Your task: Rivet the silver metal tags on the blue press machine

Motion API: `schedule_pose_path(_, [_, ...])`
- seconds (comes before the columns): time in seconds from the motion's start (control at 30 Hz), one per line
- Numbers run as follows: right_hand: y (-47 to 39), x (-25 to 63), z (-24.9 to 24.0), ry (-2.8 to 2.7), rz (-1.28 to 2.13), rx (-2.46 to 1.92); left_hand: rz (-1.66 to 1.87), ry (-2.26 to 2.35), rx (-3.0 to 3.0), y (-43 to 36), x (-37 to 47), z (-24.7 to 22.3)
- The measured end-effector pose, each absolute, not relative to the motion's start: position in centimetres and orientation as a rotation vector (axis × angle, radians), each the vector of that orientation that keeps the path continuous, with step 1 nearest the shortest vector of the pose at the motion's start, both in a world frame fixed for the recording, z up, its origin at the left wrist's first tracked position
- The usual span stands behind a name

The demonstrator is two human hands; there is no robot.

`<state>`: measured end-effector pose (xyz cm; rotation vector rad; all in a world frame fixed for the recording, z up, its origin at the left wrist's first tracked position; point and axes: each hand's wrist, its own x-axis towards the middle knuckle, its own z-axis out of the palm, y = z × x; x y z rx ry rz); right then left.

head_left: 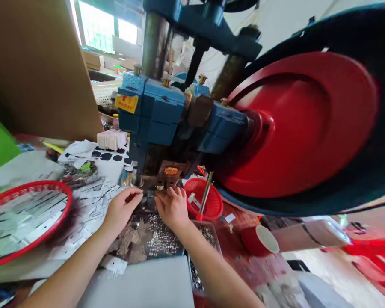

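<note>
My left hand (123, 208) is closed, thumb and forefinger pinched together at the left side of the press's working spot. What lies between those fingertips is too small to make out. My right hand (173, 208) has its fingers curled in under the head of the blue press machine (162, 113), and whatever they hold is hidden. Between the hands is a dark, flat area at the base of the press. Just below them, small shiny metal parts (162, 235) lie spread beside flat brownish-grey cut pieces (133, 239).
A large red flywheel (308, 128) fills the right side. A red basket (28, 184) with flat pale strips stands at left, near loose strips (91, 196). Behind my right hand is a smaller red basket (216, 201). A plastic tub (218, 244) of metal parts sits under my right forearm.
</note>
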<state>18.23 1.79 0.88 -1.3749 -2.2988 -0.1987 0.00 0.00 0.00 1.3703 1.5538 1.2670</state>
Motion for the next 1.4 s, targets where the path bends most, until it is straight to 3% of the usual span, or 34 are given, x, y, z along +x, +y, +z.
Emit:
schedule_pose_path(0.3, [0.9, 18.6, 0.9, -2.309, -0.101, -1.336, 1.239, 1.554, 1.425, -0.1, 0.2, 0.7])
schedule_pose_path(0.57, [1.2, 19.6, -0.1, -2.055, 0.119, -1.337, 0.984, 1.683, 1.731, 1.8, 1.8, 1.8])
schedule_pose_path(1.2, [1.6, 19.6, 1.4, -2.423, -0.061, -1.414, 1.019, 1.659, 1.842, 4.3, 2.1, -1.1])
schedule_pose_path(1.4, [2.2, 19.5, 1.8, -2.391, 0.124, -1.466, 1.018, 1.614, 1.793, 4.8, 2.1, -1.1])
